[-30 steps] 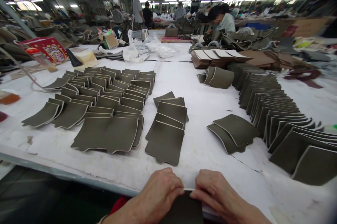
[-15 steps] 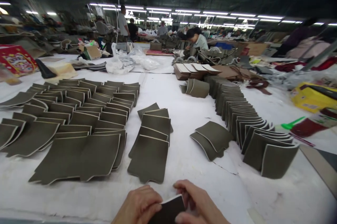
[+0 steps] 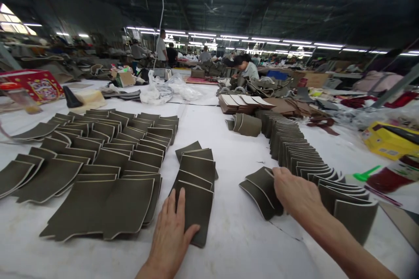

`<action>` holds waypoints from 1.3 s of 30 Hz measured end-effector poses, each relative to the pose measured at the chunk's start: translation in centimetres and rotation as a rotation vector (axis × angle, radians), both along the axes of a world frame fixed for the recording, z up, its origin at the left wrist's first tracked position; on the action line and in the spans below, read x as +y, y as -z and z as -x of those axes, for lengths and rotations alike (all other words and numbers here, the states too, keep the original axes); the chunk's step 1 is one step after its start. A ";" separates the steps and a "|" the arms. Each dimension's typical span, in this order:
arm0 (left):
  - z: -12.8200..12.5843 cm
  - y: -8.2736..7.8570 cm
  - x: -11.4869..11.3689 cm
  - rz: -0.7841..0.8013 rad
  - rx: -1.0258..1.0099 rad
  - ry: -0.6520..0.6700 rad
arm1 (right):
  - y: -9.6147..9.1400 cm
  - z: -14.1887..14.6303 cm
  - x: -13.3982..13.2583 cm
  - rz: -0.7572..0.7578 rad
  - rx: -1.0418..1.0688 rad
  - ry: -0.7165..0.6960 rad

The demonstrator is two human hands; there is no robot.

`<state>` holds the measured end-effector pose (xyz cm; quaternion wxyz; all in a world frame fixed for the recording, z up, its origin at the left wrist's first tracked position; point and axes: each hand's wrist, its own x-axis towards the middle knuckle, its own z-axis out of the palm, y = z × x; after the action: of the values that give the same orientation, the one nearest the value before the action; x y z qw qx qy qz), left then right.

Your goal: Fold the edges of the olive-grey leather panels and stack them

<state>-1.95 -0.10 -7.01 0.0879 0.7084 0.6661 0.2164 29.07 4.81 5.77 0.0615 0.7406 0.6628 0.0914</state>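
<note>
My left hand [image 3: 172, 231] lies with fingers spread on the front olive-grey panel [image 3: 198, 209] of a small overlapping stack in the middle of the table. The panels look like leather with pale backing edges. To the right, my right hand [image 3: 291, 187] is closed at the upper right corner of a panel [image 3: 262, 183], which overlaps another panel [image 3: 255, 200]. Its fingertips are partly hidden behind the hand. Just beyond that hand runs a long row of upright panels [image 3: 294, 148].
Overlapping rows of panels [image 3: 98, 200] cover the table's left side. Rolled panels [image 3: 247, 125] and pale-topped stacks [image 3: 244, 102] stand farther back. At right are a yellow packet [image 3: 389, 141] and a red-filled bottle [image 3: 389, 178]. A person [image 3: 250, 69] sits across the table.
Both hands were together at the near edge holding a small dark panel. They have separated: the left onto the middle stack, the right to the pair of panels. The view has tilted up.
</note>
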 end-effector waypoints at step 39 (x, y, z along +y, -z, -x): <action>1.5 -5.1 -2.5 0.895 -0.913 0.210 | 8.7 12.4 -8.1 -0.134 0.771 -1.059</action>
<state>-3.47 -2.59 -1.92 0.6697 0.5014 0.5148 0.1874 16.64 -3.29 -2.89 -0.2800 0.2962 0.9051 -0.1212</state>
